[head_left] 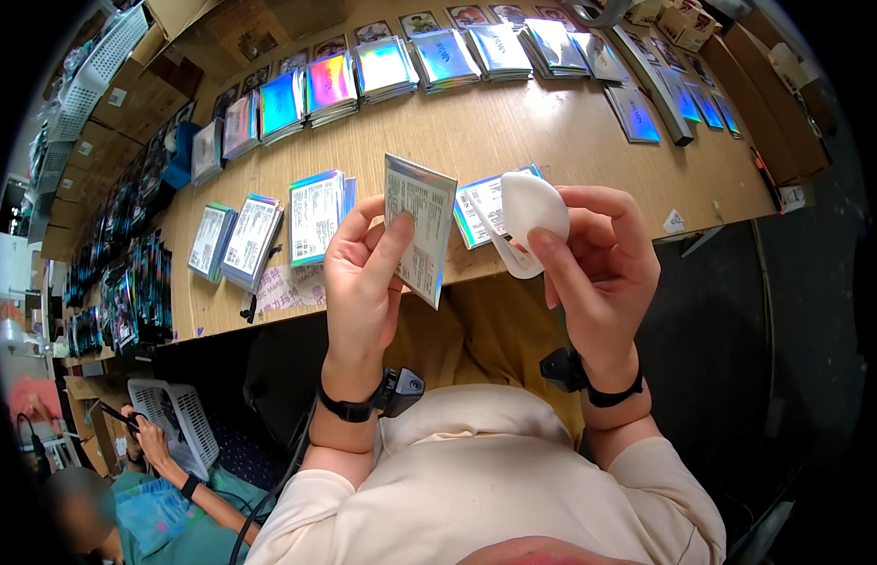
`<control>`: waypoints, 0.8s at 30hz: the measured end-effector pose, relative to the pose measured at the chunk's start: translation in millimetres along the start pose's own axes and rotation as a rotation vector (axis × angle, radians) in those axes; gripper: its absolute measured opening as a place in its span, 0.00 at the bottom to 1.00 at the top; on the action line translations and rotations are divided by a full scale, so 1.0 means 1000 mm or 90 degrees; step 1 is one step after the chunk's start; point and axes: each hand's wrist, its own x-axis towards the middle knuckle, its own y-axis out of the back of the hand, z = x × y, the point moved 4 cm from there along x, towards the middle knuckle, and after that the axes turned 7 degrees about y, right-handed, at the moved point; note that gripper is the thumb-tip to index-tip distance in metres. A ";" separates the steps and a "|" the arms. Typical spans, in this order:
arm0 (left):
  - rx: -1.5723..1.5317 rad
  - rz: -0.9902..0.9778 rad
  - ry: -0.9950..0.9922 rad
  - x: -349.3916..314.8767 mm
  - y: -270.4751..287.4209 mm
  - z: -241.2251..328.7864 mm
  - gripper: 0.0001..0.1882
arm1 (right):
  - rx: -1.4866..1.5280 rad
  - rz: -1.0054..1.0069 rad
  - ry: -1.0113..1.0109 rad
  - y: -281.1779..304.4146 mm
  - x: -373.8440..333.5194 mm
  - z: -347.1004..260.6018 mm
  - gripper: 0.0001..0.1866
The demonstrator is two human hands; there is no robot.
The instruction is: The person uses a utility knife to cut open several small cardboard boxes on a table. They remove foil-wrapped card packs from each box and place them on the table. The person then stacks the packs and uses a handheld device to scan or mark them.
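Observation:
My left hand [363,273] is closed on a flat, shiny foil packet [422,226], thumb across its printed white label side. The packet is tilted upright above the table's near edge. To its right, my right hand [603,254] pinches a white, rounded plastic hand tool [535,212] with two narrow arms parted towards the packet. A gap separates the tool from the packet. Partly hidden behind the tool, another foil packet [478,209] lies label up on the table. Left of my left hand are label-up stacks of packets, a larger stack [313,217] and a smaller stack [253,240].
Along the wooden table's [552,122] far side runs a row of silvery packet stacks [382,68]. A long grey bar [657,89] lies at the right. Dark packets [137,292] crowd the left end. A co-worker's hand [154,443] is at lower left, near a white basket [179,419].

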 end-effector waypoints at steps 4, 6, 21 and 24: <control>0.001 -0.002 -0.006 -0.002 0.001 0.002 0.14 | 0.007 0.002 0.001 -0.006 0.000 0.002 0.14; 0.000 0.006 -0.008 -0.002 0.003 0.001 0.15 | 0.010 0.003 -0.011 -0.007 -0.001 0.001 0.14; -0.011 0.059 -0.029 -0.002 0.004 0.003 0.14 | -0.002 0.001 -0.030 -0.013 0.001 0.001 0.15; -0.006 0.051 -0.036 -0.002 0.005 0.004 0.13 | -0.011 -0.003 -0.021 -0.014 0.001 0.000 0.15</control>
